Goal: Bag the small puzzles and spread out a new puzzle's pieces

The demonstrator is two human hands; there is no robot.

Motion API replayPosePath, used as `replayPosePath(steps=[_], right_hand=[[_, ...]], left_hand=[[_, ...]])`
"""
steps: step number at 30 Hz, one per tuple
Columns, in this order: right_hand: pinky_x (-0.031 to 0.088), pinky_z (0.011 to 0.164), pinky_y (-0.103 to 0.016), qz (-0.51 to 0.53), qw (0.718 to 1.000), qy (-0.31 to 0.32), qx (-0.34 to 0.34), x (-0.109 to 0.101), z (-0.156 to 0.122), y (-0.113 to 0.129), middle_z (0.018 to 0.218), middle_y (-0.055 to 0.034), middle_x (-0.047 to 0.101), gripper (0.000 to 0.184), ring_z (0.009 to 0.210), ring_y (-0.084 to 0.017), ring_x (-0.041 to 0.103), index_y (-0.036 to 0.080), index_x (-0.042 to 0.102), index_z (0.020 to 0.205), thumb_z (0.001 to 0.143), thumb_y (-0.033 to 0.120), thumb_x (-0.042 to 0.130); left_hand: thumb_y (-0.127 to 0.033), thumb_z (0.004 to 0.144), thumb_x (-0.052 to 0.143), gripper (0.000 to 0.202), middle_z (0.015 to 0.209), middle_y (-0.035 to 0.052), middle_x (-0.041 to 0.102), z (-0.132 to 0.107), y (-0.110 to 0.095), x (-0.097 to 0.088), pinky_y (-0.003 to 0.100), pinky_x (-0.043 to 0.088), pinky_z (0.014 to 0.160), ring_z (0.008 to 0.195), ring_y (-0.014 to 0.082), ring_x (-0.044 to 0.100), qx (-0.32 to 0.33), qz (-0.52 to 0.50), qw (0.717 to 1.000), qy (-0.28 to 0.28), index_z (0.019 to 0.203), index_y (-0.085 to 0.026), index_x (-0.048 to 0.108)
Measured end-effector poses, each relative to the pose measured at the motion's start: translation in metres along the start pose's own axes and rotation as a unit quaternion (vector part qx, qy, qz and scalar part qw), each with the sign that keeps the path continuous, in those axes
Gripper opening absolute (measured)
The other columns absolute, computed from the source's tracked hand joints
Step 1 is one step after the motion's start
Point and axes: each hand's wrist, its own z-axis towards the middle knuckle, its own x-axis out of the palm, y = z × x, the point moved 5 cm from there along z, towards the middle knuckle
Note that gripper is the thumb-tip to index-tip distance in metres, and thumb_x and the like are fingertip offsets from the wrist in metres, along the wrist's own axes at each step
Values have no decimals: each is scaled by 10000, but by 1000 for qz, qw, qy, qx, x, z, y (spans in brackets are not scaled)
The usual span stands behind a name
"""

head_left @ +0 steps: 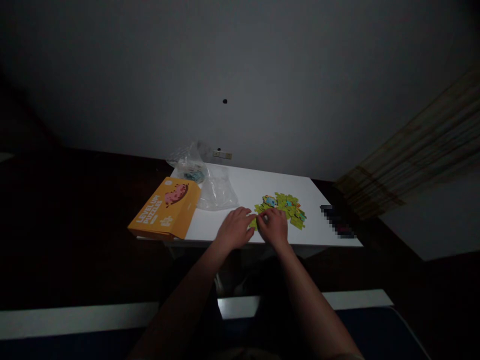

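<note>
Left hand (235, 227) loosely curved, right hand (273, 226) curled tighter, green piece (252, 223) between; can't tell if either grips. Puzzle pieces (285, 202) heaped at 1 o'clock from hands on white surface (258, 181). Likely light, stiff card; pinch edges, tabs might bend.

The left hand (234, 229) and right hand (274, 227) are close together at the pieces (287, 200) on the table (258, 182); box (165, 205) and bag (217, 192) lie farther left.

Box (165, 207) left of puzzle pieces (284, 202) (bag (217, 192) between)
</note>
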Motion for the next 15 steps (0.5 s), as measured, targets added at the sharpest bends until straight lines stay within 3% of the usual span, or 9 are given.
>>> replayPosePath(steps=[4,8,11,15], right_hand=[[450,1065,-459,-64,998,16,-21,-15,20,-1,1235,-138,794,322,1151,-336,621,200,803,1226,1042,323,569],[447,1099,-482,-130,988,76,-40,-24,35,-14,1376,-145,769,419,1255,-377,616,212,798,1354,1035,448,663],[456,1095,-499,-163,980,104,-54,-24,37,-23,1476,-134,738,446,1302,-391,623,246,802,1379,1065,517,638],[458,1090,-538,-173,977,97,-80,-25,38,-38,1473,-140,757,353,1286,-391,656,243,826,1287,1087,423,598]], left_hand=[[-362,1075,666,473,1665,117,631,-1,-5,13,527,454,1307,1570,348,555,57,-11,996,69,1527,-225,685],[-313,1075,646,425,1637,122,658,2,-1,15,512,470,1307,1538,329,595,51,-35,996,69,1483,-224,721],[-295,1066,642,443,1653,143,639,3,-1,17,530,452,1325,1549,339,581,30,-50,996,68,1494,-206,715],[-310,1073,617,476,1718,152,571,4,-12,24,584,388,1358,1614,364,509,-25,-28,996,81,1535,-223,686]])
